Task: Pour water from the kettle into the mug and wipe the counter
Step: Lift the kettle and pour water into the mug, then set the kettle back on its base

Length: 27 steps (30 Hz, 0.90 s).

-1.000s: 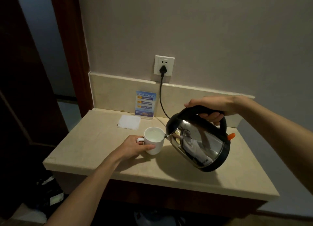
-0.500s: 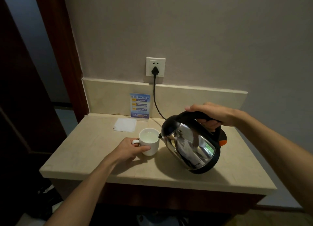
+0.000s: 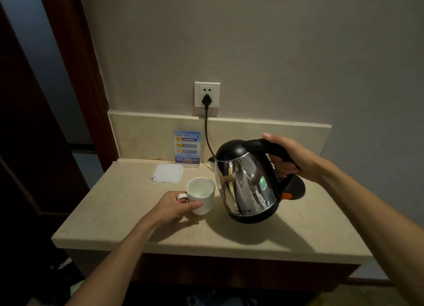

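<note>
A shiny steel kettle [image 3: 247, 184] with a black lid and handle stands nearly upright just over the beige counter [image 3: 142, 227]. My right hand [image 3: 291, 159] grips its black handle. To its left stands a white mug [image 3: 202, 195] with water in it. My left hand [image 3: 174, 207] holds the mug by its handle and side. A folded white cloth [image 3: 167, 173] lies flat at the back of the counter, behind the mug.
The black kettle base [image 3: 297, 188] sits behind the kettle at the right, its cord [image 3: 207, 136] running up to a wall socket [image 3: 207, 94]. A blue card [image 3: 187, 148] leans on the backsplash. A dark wooden door frame [image 3: 75, 81] stands at the left.
The kettle has tipped back from its pouring tilt to nearly upright and come down toward the counter, its spout now away from the mug. My left hand has stayed on the mug.
</note>
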### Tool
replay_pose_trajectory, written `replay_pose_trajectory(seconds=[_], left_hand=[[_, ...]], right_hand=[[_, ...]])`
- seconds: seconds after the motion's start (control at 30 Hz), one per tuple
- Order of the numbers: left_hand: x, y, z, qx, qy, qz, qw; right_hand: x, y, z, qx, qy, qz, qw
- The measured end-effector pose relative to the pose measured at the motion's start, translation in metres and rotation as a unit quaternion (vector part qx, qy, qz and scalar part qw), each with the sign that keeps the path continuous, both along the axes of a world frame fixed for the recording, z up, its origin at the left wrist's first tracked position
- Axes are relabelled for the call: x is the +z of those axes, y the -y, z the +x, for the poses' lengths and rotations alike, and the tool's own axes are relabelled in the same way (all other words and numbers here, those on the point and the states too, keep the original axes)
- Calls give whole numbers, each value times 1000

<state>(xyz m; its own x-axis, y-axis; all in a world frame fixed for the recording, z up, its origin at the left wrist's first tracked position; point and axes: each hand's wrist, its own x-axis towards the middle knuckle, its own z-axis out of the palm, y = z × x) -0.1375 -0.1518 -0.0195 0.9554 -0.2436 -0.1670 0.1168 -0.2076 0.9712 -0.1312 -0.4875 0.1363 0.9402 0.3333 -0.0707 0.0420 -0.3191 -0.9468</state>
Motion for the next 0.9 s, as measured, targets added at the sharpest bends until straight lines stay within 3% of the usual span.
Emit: replay_pose_trajectory(seconds=[0.27,0.5,0.9], left_hand=[[0,2,-2,0,30,1,1000],[1,4,-5,22,20,1,1000],[0,12,-4,36,28,-3,999]], right_hand=[[-37,17,-3,-82,42,135,987],[-49,48,7,-212,56,206,954],[-59,100,26,-291,97,208,929]])
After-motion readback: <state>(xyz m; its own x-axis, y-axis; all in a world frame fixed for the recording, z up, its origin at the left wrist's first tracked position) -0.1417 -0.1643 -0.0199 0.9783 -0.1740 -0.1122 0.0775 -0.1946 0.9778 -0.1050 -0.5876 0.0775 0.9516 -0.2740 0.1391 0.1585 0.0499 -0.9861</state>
